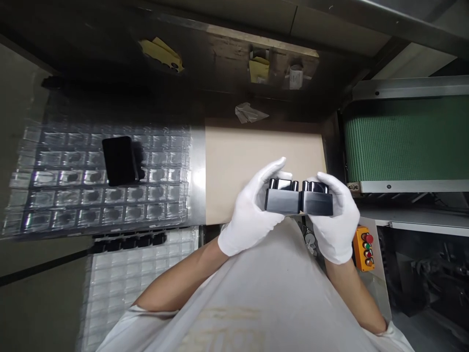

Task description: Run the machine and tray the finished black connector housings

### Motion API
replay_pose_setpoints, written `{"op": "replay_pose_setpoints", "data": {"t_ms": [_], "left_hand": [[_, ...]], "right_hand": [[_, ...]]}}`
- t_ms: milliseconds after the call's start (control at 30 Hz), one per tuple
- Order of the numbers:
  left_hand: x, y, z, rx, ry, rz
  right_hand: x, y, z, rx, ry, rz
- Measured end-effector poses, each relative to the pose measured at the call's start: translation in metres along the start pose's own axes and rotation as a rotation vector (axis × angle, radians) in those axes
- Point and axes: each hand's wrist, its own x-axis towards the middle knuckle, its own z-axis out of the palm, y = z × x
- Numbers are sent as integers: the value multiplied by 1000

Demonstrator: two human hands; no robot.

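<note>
My left hand (pixel 247 215), in a white glove, is closed around a glossy black block-shaped part (pixel 282 201) with short upright posts on its top. A second, similar black part (pixel 317 203) is gripped in my right hand (pixel 336 222), also gloved in white. The two parts sit side by side, close together or touching, above the front edge of a tan sheet (pixel 227 166) on the bench. What kind of parts they are cannot be told. Thumbs and fingers wrap their outer sides, and some fingertips are hidden behind them.
Clear compartment trays (pixel 91 195) lie on the left, with a black rectangular object (pixel 119 160) on top. Below them is another tray (pixel 139 278) with a row of black parts. A green conveyor belt (pixel 406 137) and an orange button box (pixel 364 248) stand right. Crumpled paper (pixel 250 113) lies behind.
</note>
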Motion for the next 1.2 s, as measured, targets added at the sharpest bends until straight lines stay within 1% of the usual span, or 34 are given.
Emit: {"op": "replay_pose_setpoints", "data": {"t_ms": [67, 200, 500, 633, 800, 900, 1067, 1133, 1200], "left_hand": [[0, -2, 1, -15, 10, -18], [0, -4, 3, -29, 21, -55], [0, -2, 6, -27, 26, -30], [-1, -2, 6, -27, 24, -39], [-2, -3, 4, -13, 26, -70], [-2, -2, 5, -3, 27, -46], [-3, -4, 10, 99, 65, 19], [-5, -6, 13, 120, 90, 19], [-8, -7, 14, 103, 91, -4]], "right_hand": [[-1, 0, 1, 45, -1, 9], [-2, 0, 0, 34, 18, 6], [-3, -1, -5, 12, 17, -80], [-4, 1, -7, -17, 13, -105], [-4, 3, -8, -92, 22, -96], [-3, 2, -9, -115, 24, -128], [-4, -3, -7, -270, -20, -230], [-5, -4, -2, -260, -54, -227], [-7, -5, 3, -207, -74, -208]]}}
